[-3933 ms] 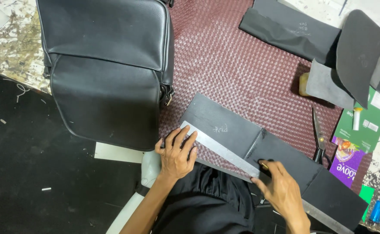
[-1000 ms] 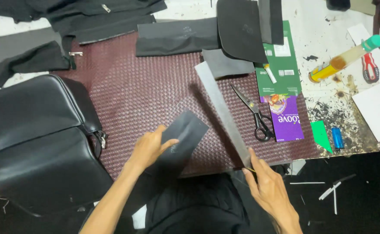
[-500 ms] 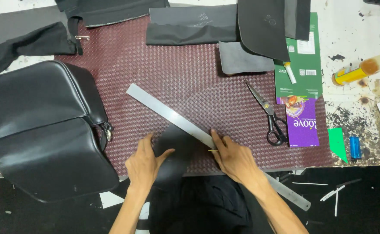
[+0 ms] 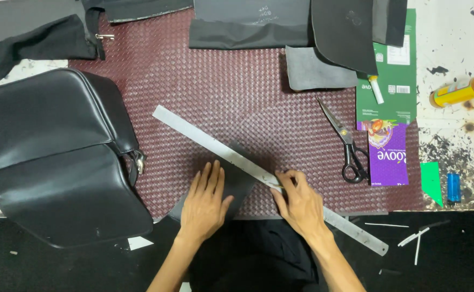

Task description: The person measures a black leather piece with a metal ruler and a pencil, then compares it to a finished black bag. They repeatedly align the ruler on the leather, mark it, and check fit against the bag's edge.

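Note:
A long metal ruler (image 4: 215,146) lies diagonally across a dark leather piece (image 4: 239,177) on the maroon woven mat (image 4: 221,92). My left hand (image 4: 206,201) presses flat on the leather piece just below the ruler, fingers spread. Against the ruler's lower edge, my right hand (image 4: 297,199) has its fingers curled, seemingly pinching a small marking tool that I cannot make out clearly.
A large black leather bag (image 4: 53,151) sits at the left. Black scissors (image 4: 348,148) and a purple-and-green box (image 4: 388,124) lie to the right, with a yellow glue bottle (image 4: 461,92) and a blue lighter (image 4: 452,187) beyond. Dark fabric and leather pieces (image 4: 258,24) line the far edge.
The ruler has swung from nearly upright to a shallower diagonal over the leather piece. My right hand has come up to its edge; my left hand stays flat on the leather.

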